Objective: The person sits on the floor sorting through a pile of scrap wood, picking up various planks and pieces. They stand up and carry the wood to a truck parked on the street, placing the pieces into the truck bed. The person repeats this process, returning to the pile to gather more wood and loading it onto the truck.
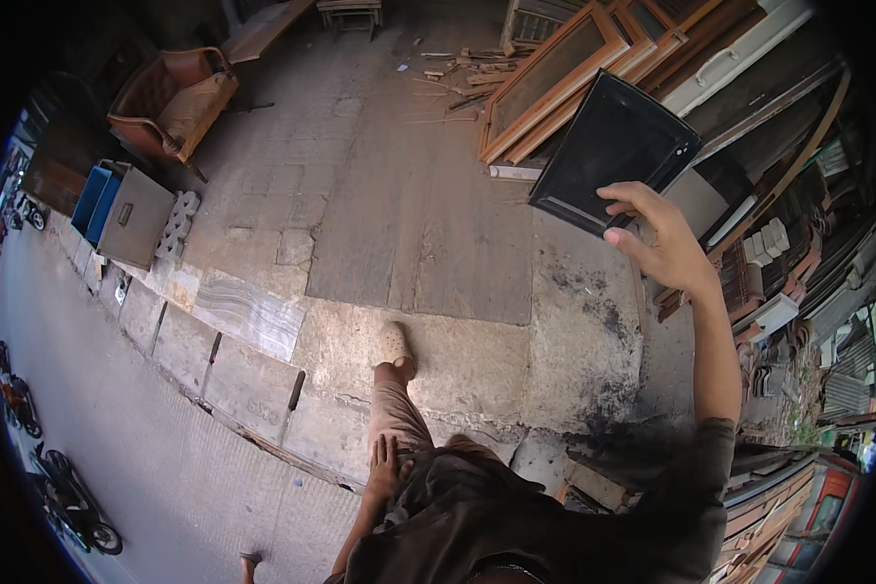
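Observation:
My right hand (660,237) reaches out at the right, its thumb and fingers apart and curved, with nothing seen between them. It overlaps the lower right part of a black rectangular panel (618,146) with a raised rim; whether the fingertips touch it, I cannot tell. Tilted, the panel stands in front of several wooden frames (555,73) with orange-brown edges. My left hand (387,469) lies on my thigh, over light trousers (397,419), with its fingers spread and holding nothing.
An armchair (177,97) with a worn seat stands far left, near a grey cabinet (138,219) and a pierced block (177,224). Wood scraps (482,73) lie at the back. Stacked tiles and boards line the right. A motorcycle (73,501) stands on the road at lower left.

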### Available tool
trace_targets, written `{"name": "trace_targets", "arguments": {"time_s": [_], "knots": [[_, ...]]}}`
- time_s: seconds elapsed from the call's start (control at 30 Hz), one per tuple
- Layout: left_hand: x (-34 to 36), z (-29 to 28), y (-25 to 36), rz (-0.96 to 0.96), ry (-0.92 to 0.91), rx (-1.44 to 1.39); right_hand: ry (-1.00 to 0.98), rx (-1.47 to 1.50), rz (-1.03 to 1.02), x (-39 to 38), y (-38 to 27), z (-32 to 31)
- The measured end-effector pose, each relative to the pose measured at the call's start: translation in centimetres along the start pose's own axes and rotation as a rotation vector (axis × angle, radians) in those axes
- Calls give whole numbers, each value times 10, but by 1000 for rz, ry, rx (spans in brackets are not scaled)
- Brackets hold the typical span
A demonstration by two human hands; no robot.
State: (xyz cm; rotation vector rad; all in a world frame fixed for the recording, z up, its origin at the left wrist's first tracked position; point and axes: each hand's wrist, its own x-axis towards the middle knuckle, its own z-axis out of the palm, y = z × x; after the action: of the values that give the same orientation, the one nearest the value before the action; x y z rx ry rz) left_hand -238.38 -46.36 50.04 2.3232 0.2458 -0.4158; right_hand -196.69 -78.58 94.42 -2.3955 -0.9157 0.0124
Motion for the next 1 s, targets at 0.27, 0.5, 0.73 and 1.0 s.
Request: {"name": "trace_targets", "arguments": {"time_s": [0.27, 0.5, 0.73, 1.0], "knots": [[256, -234, 2, -237, 30, -357, -319, 463, 358, 213, 104, 176], [513, -473, 30, -74, 287, -384, -466, 576, 730, 210, 134, 233], [761, -482, -28, -482, 340, -761, -257, 604, 1114, 274, 218, 295], [872, -529, 65, 455, -357, -16, -95, 277, 1002, 561, 344, 275]]}}
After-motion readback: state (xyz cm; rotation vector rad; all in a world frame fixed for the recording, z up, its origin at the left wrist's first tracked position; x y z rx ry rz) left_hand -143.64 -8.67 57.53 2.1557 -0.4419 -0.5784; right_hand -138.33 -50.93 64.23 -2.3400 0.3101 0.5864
